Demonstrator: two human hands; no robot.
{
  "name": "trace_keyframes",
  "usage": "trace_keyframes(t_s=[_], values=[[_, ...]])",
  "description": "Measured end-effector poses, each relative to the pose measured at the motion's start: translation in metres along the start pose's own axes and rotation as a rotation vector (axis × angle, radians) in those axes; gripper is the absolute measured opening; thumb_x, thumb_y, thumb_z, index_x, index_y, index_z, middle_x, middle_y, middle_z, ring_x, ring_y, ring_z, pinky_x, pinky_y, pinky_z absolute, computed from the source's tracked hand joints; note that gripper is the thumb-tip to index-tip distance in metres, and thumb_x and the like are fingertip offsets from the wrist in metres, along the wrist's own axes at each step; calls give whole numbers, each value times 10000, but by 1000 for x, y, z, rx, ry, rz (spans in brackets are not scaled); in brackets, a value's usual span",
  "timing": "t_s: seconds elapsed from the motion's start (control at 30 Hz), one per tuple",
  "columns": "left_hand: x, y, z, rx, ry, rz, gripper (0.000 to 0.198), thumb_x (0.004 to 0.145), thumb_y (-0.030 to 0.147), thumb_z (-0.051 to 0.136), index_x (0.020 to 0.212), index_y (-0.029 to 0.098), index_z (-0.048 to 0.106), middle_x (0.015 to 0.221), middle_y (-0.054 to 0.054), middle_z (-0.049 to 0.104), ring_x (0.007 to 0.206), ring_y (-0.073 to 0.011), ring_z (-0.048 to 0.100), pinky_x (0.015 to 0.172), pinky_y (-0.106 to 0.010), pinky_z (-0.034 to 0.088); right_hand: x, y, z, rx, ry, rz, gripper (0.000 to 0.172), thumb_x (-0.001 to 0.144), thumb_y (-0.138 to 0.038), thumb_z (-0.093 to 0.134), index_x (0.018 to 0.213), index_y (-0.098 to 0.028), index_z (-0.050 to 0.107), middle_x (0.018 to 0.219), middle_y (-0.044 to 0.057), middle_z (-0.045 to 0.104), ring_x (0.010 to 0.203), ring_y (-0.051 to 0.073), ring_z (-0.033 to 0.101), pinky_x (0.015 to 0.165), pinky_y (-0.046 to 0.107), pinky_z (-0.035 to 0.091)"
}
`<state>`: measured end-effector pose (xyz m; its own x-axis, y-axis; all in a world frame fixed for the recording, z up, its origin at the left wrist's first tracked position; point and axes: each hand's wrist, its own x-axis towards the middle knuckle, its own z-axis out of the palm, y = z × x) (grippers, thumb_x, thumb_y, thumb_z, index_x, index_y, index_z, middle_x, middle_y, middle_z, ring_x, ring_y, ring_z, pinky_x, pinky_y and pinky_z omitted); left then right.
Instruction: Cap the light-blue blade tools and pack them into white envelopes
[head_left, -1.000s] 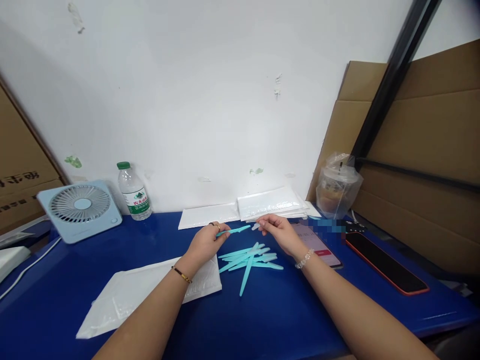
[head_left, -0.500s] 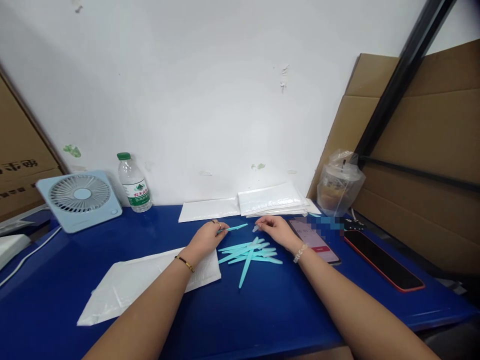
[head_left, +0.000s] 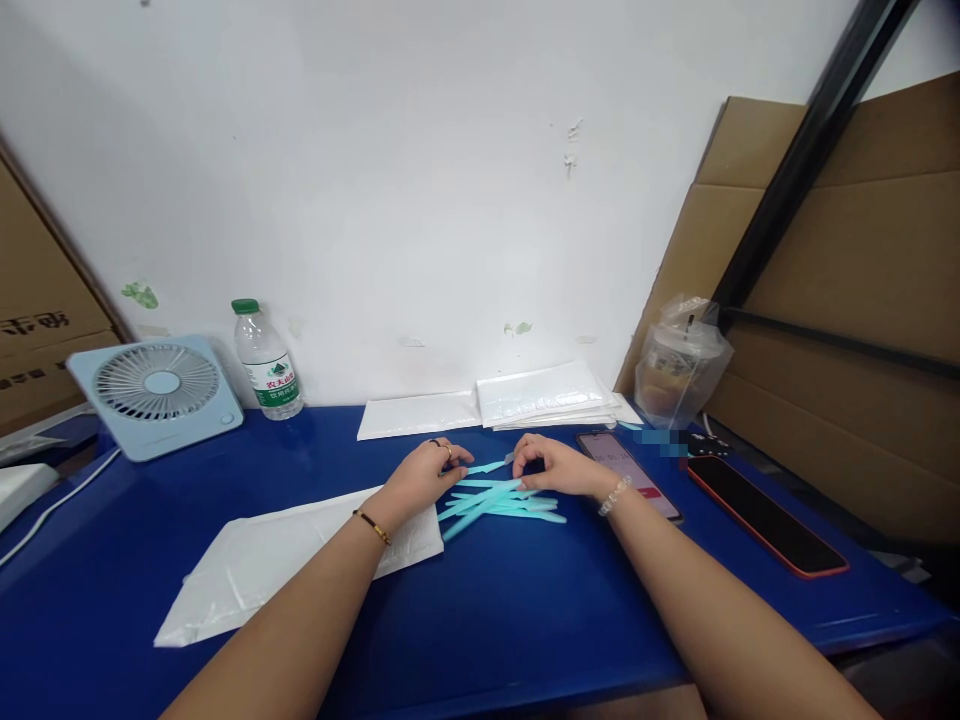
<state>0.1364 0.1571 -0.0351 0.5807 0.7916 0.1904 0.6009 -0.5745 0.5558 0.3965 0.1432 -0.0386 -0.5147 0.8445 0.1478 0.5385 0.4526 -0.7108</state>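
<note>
Several turquoise eyebrow razors lie in a loose, crossed pile on the blue table, between my two hands. My right hand bends over the pile, thumb and forefinger pinched on the end of one razor that slants across the others. Just behind the pile, a single razor lies crosswise, with a small translucent piece at its right end by my right forefinger. My left hand is at that razor's left end, fingers apart; whether a fingertip touches it is hard to see.
A white padded mailer lies under my left forearm; more mailers are stacked by the wall. A fan and water bottle stand left. Two phones and a bagged drink cup are right.
My left hand has let go of the razor it held, which now lies behind the pile. My right hand has moved down onto another razor, whose near end has swung left.
</note>
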Motion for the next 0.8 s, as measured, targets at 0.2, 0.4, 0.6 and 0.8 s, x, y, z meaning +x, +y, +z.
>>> trace_keyframes(t_s=[0.2,0.4,0.6,0.8], values=[[-3,22,3,-126,-42,35,390,839,494,444,974,210,675,944,-48,648,838,-186,569,705,-267,441,-1,-8,-4,238,4,38,240,743,-388,662,821,-162,646,751,11,596,667,123,521,631,248,421],[2,11,0,-17,25,-93,365,836,466,430,856,199,678,834,-30,671,730,-175,587,620,-260,423,2,8,-7,281,184,77,255,745,-402,660,801,-155,628,685,-1,582,616,109,492,596,242,399],[7,-3,4,25,105,-162,331,838,423,454,915,213,697,955,-46,667,869,-205,594,718,-288,449,6,29,-6,-24,326,176,242,725,-406,662,760,-167,673,746,30,612,685,152,525,643,284,418],[8,-2,14,82,52,-79,300,839,361,478,1026,230,672,950,-52,629,899,-207,565,739,-295,451,10,-2,13,-286,228,-62,131,760,-329,678,856,-242,688,923,38,571,928,198,518,868,367,347]])
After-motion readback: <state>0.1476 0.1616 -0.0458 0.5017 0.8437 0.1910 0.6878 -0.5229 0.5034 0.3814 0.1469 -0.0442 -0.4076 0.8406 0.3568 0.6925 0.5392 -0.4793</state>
